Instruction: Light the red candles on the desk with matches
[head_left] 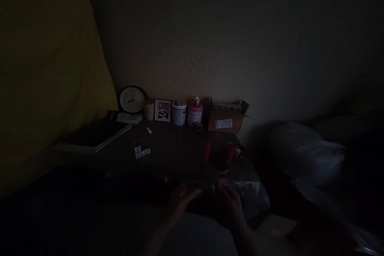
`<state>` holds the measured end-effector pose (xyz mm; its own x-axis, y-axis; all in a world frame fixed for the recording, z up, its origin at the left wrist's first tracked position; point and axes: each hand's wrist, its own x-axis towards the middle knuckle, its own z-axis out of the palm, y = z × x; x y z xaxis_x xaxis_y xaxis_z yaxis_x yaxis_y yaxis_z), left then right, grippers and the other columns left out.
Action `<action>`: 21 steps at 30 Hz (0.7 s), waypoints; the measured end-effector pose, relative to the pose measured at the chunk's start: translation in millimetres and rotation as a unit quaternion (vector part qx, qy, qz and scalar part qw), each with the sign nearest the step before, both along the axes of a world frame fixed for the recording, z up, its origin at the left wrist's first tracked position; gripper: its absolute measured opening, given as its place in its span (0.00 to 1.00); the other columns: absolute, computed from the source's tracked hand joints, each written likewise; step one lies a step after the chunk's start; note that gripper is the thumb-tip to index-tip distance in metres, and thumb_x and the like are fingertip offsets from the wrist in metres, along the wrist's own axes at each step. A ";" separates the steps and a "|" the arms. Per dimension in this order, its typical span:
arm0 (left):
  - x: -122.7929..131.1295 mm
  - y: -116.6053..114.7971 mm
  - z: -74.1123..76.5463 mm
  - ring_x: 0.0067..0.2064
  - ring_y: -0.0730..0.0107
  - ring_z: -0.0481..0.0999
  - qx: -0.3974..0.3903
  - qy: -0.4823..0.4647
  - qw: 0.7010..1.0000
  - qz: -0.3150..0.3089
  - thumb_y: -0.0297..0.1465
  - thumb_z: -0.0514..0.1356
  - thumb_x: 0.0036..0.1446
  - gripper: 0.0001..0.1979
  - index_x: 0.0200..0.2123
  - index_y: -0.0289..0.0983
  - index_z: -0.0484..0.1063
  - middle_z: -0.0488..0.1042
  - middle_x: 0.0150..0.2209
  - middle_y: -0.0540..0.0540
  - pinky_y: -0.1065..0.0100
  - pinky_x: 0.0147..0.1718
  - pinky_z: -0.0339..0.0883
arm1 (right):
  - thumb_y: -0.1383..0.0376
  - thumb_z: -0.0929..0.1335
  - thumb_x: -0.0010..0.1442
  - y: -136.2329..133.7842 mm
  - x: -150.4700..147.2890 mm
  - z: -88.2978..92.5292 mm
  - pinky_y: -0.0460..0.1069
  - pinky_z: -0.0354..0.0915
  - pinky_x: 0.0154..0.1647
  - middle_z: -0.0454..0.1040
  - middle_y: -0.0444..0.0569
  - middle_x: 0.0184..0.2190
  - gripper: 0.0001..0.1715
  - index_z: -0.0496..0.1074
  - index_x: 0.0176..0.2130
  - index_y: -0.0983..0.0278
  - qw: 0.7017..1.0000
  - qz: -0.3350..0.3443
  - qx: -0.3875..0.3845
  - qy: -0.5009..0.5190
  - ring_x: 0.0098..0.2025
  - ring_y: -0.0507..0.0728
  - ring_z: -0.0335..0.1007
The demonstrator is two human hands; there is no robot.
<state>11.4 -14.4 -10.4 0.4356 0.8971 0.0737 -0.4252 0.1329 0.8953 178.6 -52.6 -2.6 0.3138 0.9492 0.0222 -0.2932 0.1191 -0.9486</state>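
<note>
The room is very dark. My left hand (181, 200) and my right hand (229, 204) are close together at the near edge of a dark desk (177, 146). Both have curled fingers around something small and pale that I cannot make out. Just beyond them lies crinkled clear plastic (252, 196) and a dark item with two red handles (219, 156). A puzzle cube (142, 150) sits on the desk, left of and beyond my hands.
Along the wall stand a round clock (132, 99), a small panda picture (163, 111), a white tub (179, 113), a pink jar (195, 113) and an open cardboard box (226, 118). A flat pad (93, 138) lies at left. White bags (309, 154) sit right. Yellow curtain (45, 68) hangs left.
</note>
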 end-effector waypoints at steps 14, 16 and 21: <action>6.1 1.7 -6.4 0.51 0.55 0.71 0.001 0.009 1.000 0.002 0.33 0.62 0.51 0.14 0.42 0.38 0.74 0.76 0.46 0.42 0.57 0.50 0.63 | 0.54 0.70 0.52 -1.1 -1.4 -8.9 0.48 0.68 0.38 0.78 0.49 0.33 0.17 0.76 0.35 0.65 0.977 -0.094 0.046 -0.186 0.38 0.60 0.73; 6.7 2.2 -7.9 0.51 0.54 0.71 -0.003 0.011 1.000 0.004 0.34 0.62 0.50 0.15 0.43 0.38 0.74 0.75 0.47 0.43 0.56 0.50 0.63 | 0.57 0.68 0.54 -2.8 -4.0 -10.9 0.47 0.68 0.37 0.78 0.49 0.33 0.14 0.76 0.35 0.64 0.960 -0.102 0.071 -0.251 0.37 0.58 0.73; 4.5 -0.1 -1.9 0.52 0.54 0.70 0.019 0.034 0.999 0.004 0.34 0.62 0.51 0.13 0.41 0.39 0.75 0.75 0.47 0.44 0.57 0.50 0.63 | 0.63 0.65 0.58 -6.3 -8.5 -11.8 0.44 0.67 0.34 0.78 0.46 0.32 0.10 0.76 0.35 0.61 0.925 -0.087 0.106 -0.353 0.35 0.55 0.74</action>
<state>15.9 -14.5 -12.4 0.4340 0.8974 0.0794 -0.3649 0.0945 0.9262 170.1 -58.9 -14.5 0.2976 0.8368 0.4596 0.4328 0.3108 -0.8462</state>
